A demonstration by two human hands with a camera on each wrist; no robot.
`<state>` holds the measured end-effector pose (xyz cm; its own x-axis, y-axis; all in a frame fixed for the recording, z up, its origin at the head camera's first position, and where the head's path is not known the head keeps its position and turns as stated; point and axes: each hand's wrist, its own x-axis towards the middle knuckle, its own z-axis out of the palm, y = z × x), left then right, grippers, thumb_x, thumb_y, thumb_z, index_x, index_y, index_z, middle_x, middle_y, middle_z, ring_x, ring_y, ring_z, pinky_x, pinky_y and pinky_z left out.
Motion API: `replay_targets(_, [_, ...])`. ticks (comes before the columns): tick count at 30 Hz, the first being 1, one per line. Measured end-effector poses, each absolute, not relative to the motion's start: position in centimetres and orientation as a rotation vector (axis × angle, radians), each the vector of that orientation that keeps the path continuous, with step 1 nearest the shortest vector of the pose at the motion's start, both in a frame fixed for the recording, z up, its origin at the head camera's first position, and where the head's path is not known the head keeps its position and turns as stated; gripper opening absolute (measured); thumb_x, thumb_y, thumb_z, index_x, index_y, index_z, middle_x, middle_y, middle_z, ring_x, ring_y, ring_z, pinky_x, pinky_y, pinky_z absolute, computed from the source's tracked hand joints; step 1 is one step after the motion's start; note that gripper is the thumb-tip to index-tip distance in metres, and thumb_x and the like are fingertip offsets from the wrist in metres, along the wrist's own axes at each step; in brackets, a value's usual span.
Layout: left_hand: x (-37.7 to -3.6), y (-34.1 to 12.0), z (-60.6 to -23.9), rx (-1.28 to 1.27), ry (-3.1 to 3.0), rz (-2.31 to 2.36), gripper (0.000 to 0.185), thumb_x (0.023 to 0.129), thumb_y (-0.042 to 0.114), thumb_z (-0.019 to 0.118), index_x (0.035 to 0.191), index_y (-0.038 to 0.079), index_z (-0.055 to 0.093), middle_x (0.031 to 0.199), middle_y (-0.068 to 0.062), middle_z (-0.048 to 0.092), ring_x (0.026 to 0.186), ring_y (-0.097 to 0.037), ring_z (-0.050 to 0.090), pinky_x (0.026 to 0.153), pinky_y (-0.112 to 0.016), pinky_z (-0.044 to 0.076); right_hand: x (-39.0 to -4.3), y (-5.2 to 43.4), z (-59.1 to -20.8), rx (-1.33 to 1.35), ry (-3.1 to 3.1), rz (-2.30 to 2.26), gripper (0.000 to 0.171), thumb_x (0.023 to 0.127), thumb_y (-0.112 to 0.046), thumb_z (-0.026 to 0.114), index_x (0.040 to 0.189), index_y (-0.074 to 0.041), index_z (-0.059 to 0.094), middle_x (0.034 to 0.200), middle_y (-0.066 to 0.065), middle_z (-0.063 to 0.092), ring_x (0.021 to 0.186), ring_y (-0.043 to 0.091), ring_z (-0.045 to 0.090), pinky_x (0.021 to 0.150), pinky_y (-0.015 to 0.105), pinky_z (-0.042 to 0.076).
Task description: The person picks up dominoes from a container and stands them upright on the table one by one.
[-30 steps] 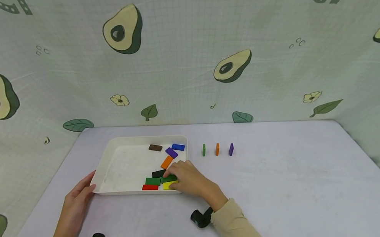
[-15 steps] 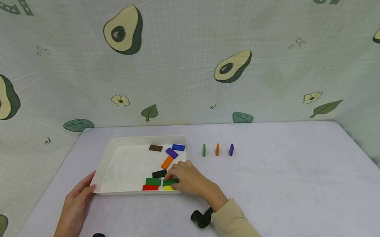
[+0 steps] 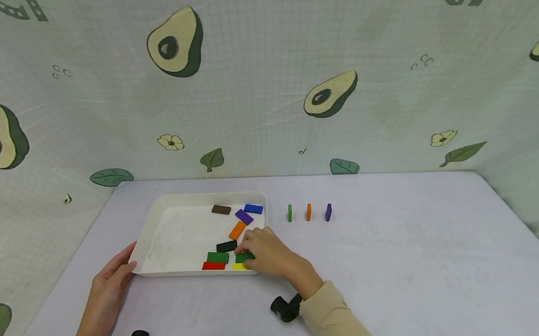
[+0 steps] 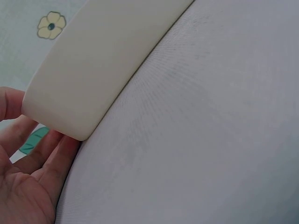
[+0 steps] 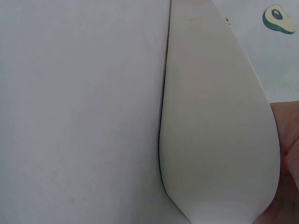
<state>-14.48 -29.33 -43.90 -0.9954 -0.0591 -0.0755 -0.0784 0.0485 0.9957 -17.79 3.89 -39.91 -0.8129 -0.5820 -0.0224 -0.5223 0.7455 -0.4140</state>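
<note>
**White tray of colored blocks, both hands on it**

The white tray (image 3: pixel 177 229) sits on the pale table (image 3: pixel 408 263), about 10 o'clock from the middle. Inside it the blocks are all crowded to the right side: brown block (image 3: pixel 221 209), blue block (image 3: pixel 253 208) and purple block (image 3: pixel 243 216) up at 1 o'clock, an orange block (image 3: pixel 237 229) below those, then a black block (image 3: pixel 226 246), a green block (image 3: pixel 217 258), a red block (image 3: pixel 213 266), a dark green block (image 3: pixel 243 258) and a yellow block (image 3: pixel 238 266) along the near edge around 5 o'clock.

Writing-wise, the avocado-print backdrop (image 3: pixel 260 81) only shows part of a word, "mer", at the top right.

The right hand (image 3: pixel 268 253) reaches over the tray's near right corner, fingers curled down onto the dark green block, pinching it as far as I can tell. The left hand (image 3: pixel 109 289) lies relaxed with straight fingers against the tray's near left corner.

Out on the table at 3 o'clock of the tray, three blocks stand on edge in a row: standing green block (image 3: pixel 289 213), standing orange block (image 3: pixel 308 212), standing purple block (image 3: pixel 328 212).
</note>
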Motion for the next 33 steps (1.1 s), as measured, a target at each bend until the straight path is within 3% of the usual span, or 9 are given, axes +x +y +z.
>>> replay_targets(23, [-14.5,-29.35,-43.78,-0.151,2.282,2.112,0.058,0.095,0.031,0.052,0.146,0.011,0.03,0.147,0.009,0.035,0.114,0.014,0.041,0.082,0.0,0.036,-17.78,4.14,-40.0,-0.963,2.787,-0.598,0.023,0.088,-0.021,0.062,0.109,-0.019,0.069,0.095,-0.004,0.061,0.086,0.007,0.051,0.071,0.02,0.029])
replay_targets(33, [-14.49,-29.31,-43.99,-0.094,2.28,2.156,0.057,0.096,0.026,0.052,0.145,0.007,0.032,0.136,0.015,0.044,0.11,0.016,0.044,0.083,-0.001,0.037,-17.57,4.13,-40.06,-0.99,2.788,-0.613,0.022,0.09,-0.019,0.059,0.11,-0.021,0.069,0.095,-0.007,0.062,0.081,0.004,0.05,0.07,0.021,0.024])
